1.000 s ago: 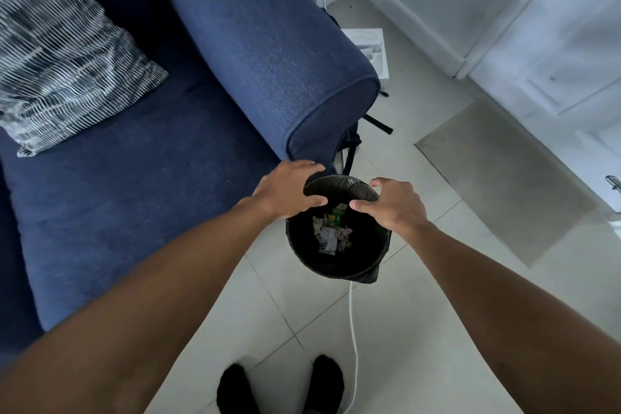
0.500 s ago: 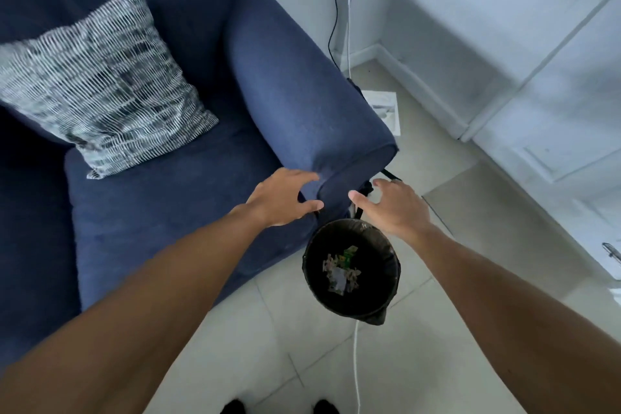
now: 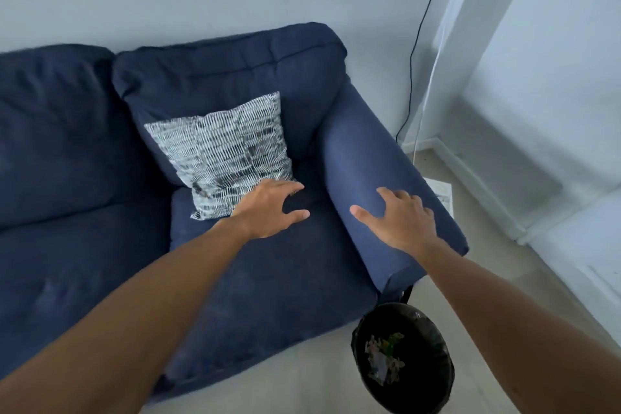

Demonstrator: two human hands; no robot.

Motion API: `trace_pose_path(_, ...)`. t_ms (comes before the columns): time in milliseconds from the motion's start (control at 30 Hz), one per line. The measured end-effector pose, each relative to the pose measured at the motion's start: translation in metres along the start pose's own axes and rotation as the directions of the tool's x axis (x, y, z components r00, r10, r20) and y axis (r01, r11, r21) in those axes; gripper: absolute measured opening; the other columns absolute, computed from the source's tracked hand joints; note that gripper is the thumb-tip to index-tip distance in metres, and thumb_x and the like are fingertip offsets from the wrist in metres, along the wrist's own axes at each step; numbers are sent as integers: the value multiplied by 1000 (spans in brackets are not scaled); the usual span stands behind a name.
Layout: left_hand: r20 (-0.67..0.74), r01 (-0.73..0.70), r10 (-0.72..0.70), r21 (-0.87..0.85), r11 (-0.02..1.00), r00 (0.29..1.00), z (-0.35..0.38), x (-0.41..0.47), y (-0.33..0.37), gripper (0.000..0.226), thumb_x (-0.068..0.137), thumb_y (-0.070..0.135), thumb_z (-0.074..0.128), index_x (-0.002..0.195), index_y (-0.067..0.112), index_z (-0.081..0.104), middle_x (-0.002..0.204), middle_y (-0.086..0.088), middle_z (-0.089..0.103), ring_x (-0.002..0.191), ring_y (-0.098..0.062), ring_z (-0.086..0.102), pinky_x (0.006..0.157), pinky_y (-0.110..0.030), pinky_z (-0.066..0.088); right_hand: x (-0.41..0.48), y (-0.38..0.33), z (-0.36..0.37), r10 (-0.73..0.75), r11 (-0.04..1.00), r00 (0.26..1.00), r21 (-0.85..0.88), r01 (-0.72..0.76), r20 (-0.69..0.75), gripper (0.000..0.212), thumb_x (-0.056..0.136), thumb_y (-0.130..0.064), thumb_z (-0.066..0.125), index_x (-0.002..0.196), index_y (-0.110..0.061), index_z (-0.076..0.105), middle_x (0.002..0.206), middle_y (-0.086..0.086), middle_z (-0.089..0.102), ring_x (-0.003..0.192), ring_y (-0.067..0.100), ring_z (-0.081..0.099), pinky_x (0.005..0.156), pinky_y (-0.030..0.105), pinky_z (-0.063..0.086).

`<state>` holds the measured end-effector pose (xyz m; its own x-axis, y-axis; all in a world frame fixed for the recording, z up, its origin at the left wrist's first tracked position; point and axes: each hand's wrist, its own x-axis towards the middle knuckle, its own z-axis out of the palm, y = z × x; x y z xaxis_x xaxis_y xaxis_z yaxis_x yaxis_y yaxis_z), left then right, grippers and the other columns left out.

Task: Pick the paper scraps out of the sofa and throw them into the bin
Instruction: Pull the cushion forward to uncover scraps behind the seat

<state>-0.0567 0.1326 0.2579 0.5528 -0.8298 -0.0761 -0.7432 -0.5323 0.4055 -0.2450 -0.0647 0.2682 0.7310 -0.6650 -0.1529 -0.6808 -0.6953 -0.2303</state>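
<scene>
Both hands are reaching empty over the blue sofa (image 3: pixel 262 279), left grip (image 3: pixel 268 210) spread wide by the cushion (image 3: pixel 221 155), right grip (image 3: pixel 401 220) splayed over the armrest; paper scraps (image 3: pixel 383 358) are lying in the bin (image 3: pixel 433 380), near the person's right forearm.

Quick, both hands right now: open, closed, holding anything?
Left hand: open, empty, fingers spread over the sofa seat by the patterned cushion.
Right hand: open, empty, over the sofa armrest.
</scene>
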Motion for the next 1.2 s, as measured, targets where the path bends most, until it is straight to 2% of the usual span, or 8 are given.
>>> trace_pose_path(300, -117, 117, -118, -12, 993, 986, -84, -30, -107, 68, 90, 62, 62, 148, 30, 47, 152, 4, 49, 145, -21, 35, 113, -44, 36, 40, -131, -18, -143, 987, 989, -74, 141, -20, 91, 80, -87, 37, 147, -26, 39, 146, 4, 47, 134, 32, 39, 104, 52, 34)
trace_pose_path(500, -182, 199, -200, -24, 980, 963, -117, -55, -175, 68, 87, 64, 63, 145, 30, 51, 149, 6, 53, 140, -21, 41, 109, -42, 40, 64, -200, -9, -216, 966, 976, -137, 217, 23, 99, 76, -91, 32, 152, -27, 30, 153, 7, 38, 139, 33, 34, 106, 53, 33)
trace_pose_path(633, -211, 254, -240, 44, 966, 948, -125, -69, -209, 85, 80, 80, 48, 147, 28, 49, 152, 3, 50, 145, -26, 36, 114, -45, 35, 83, -234, 3, -262, 947, 963, -174, 270, 66, 101, 76, -92, 29, 155, -28, 26, 157, 8, 33, 142, 34, 30, 109, 54, 32)
trace_pose_path(833, -261, 356, -310, 154, 922, 914, -112, -77, -238, 85, 84, 80, 40, 155, 33, 35, 165, -2, 31, 154, -29, 18, 123, -48, 18, 110, -259, 27, -329, 919, 936, -184, 347, 123, 106, 73, -94, 26, 157, -31, 18, 163, 8, 20, 148, 35, 19, 114, 57, 25)
trace_pose_path(900, -268, 385, -336, 156, 910, 903, -105, -73, -241, 81, 88, 76, 45, 156, 33, 33, 166, -3, 27, 155, -28, 15, 124, -49, 14, 118, -260, 32, -336, 914, 930, -189, 360, 148, 106, 73, -94, 27, 158, -32, 15, 165, 8, 15, 150, 34, 14, 116, 58, 23)
trace_pose_path(967, -271, 408, -362, 139, 902, 892, -101, -67, -240, 82, 88, 76, 44, 156, 32, 32, 166, -4, 26, 155, -28, 14, 124, -49, 13, 128, -258, 34, -342, 910, 925, -186, 370, 164, 108, 72, -95, 27, 158, -31, 13, 166, 8, 13, 151, 34, 13, 116, 59, 22)
trace_pose_path(1100, -269, 432, -392, 111, 895, 880, -90, -50, -236, 97, 75, 86, 22, 155, 32, 34, 166, -3, 29, 155, -28, 16, 123, -49, 15, 152, -250, 35, -351, 905, 919, -188, 382, 178, 110, 70, -97, 23, 158, -32, 12, 166, 7, 13, 150, 35, 14, 115, 60, 22)
trace_pose_path(1200, -275, 454, -416, 90, 887, 867, -80, -34, -236, 97, 76, 86, 24, 155, 31, 35, 165, -3, 29, 155, -27, 17, 123, -48, 15, 170, -242, 42, -353, 903, 917, -189, 386, 188, 109, 71, -96, 23, 158, -32, 12, 166, 7, 13, 150, 35, 15, 114, 60, 24)
